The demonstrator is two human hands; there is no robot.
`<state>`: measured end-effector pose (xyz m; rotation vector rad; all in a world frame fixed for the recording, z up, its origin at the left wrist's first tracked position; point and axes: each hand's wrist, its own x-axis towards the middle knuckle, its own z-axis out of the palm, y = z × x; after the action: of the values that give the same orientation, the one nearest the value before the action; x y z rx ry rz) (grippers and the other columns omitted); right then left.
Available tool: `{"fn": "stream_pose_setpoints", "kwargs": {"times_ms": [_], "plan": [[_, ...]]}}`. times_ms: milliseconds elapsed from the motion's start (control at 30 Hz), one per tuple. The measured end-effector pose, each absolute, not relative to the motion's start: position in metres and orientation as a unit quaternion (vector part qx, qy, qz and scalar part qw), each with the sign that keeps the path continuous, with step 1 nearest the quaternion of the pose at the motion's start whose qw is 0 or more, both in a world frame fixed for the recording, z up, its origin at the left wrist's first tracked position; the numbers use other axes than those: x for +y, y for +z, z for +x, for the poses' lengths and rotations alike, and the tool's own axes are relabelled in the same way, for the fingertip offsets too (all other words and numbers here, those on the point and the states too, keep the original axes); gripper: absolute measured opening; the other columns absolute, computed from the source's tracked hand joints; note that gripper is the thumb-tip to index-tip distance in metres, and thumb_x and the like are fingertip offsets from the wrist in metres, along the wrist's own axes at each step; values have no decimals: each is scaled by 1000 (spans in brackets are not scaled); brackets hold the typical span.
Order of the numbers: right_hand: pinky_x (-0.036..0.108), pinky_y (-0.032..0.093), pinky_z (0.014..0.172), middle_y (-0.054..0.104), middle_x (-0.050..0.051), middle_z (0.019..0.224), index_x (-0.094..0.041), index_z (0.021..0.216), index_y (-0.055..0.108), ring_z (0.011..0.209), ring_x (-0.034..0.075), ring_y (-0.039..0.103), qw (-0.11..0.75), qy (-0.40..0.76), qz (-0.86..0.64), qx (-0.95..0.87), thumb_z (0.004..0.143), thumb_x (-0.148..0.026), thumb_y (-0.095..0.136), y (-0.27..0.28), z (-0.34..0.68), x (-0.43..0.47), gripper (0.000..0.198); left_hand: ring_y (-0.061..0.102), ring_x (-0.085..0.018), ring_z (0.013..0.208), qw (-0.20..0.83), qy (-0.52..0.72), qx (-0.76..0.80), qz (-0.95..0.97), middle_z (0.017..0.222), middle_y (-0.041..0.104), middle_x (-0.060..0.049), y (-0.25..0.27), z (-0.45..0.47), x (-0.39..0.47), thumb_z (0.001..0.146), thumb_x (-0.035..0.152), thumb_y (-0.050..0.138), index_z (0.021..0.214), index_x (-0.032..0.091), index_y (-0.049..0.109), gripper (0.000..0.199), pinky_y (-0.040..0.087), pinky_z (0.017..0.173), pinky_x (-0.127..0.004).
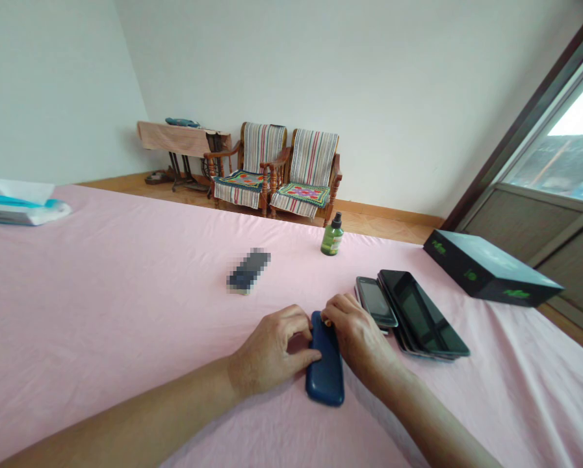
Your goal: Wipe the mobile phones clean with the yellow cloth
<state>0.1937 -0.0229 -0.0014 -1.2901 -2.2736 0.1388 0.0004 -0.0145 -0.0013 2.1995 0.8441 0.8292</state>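
A dark blue oblong case point(325, 370) with rounded ends lies lengthwise on the pink cloth in front of me. My left hand point(274, 348) holds its left side, with the thumb resting on the top face and the fingers curled at the edge. At the far right edge, my right hand point(357, 331) has its fingers bent closed against the case. A small orange spot shows by the right fingertips, too small to make out. Close beyond my right hand lies a touchscreen phone point(376, 300), next to a stack of black tablets point(422, 312).
Pink cloth point(149, 286) covers the table. A blurred-out dark oblong item point(249, 270) lies ahead, left of a green spray bottle point(332, 236). A black box point(486, 266) is at the right, a tissue pack point(21, 203) far left. Two armchairs point(305, 162) stand beyond.
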Motion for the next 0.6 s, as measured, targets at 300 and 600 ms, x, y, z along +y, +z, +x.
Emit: {"fn": "stream_pose_setpoints", "kwargs": {"times_ms": [300, 600], "plan": [[29, 41, 70, 55, 4, 82, -17, 75, 59, 80, 19, 50, 273, 65, -484, -829, 89, 0, 49, -2, 189, -27, 25, 59, -17, 81, 314, 315, 320, 836, 86, 60, -1, -2, 0, -15, 75, 14, 74, 73, 17, 58, 17, 48, 74, -27], [31, 45, 74, 59, 7, 86, -15, 83, 66, 83, 20, 54, 310, 79, -480, -817, 91, -1, 42, -4, 188, -23, 29, 59, -16, 80, 312, 311, 322, 838, 88, 61, -1, -2, 0, -15, 74, 11, 77, 71, 16, 58, 20, 48, 75, -27]]}}
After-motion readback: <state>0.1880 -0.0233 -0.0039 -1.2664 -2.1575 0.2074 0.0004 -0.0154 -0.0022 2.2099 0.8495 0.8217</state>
